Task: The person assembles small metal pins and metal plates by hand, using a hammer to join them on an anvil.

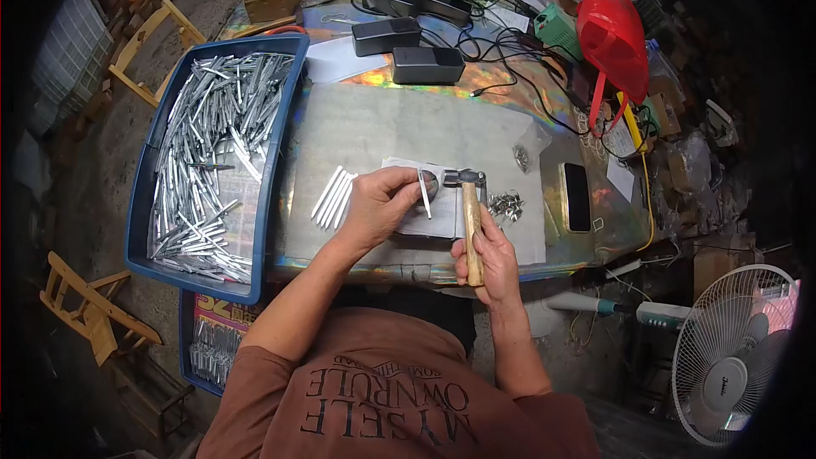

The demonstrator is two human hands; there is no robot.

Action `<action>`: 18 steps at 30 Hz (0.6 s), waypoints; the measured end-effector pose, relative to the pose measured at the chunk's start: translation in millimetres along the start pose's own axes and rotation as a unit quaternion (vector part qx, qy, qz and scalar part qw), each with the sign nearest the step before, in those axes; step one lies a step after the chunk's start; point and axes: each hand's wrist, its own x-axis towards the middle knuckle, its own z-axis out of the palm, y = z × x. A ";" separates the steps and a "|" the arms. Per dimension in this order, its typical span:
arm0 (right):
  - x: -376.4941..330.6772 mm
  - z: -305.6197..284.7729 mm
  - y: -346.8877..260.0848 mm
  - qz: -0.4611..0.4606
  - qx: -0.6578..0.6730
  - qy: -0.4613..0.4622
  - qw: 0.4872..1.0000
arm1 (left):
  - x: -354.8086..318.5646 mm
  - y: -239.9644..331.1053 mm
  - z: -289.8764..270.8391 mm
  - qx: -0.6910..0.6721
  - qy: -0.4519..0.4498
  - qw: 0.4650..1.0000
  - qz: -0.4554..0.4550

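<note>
My left hand [384,201] pinches a slim silvery metal rod [424,195] between thumb and fingertips, above a pale flat block [416,223] on the table. My right hand [491,260] is wrapped round the wooden handle of a hammer [471,225]; its dark metal head lies beside a dark round part on the block, and I cannot tell whether they touch. Left of my left hand, several similar rods [333,197] lie in a row. Small shiny metal pieces [507,206] form a pile just right of the hammer.
A blue tray [264,246] full of metal rods stands at the left. Black boxes [427,65] with cables sit at the back, beside a red plastic bag [612,42]. A phone [575,196] lies on the right; a fan [729,357] stands at the lower right.
</note>
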 end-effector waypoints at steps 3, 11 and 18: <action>-4.2 9.5 -4.7 -0.031 -0.133 0.085 0.987 | -11.5 2.2 -1.7 -0.035 0.000 0.998 -0.058; -21.3 7.2 -26.5 -0.353 -0.558 0.152 0.735 | -43.7 5.4 0.9 0.077 -0.015 0.997 -0.018; -8.8 42.1 -1.6 -0.440 -0.545 -0.034 0.713 | -56.2 21.3 7.4 0.110 -0.069 0.991 0.017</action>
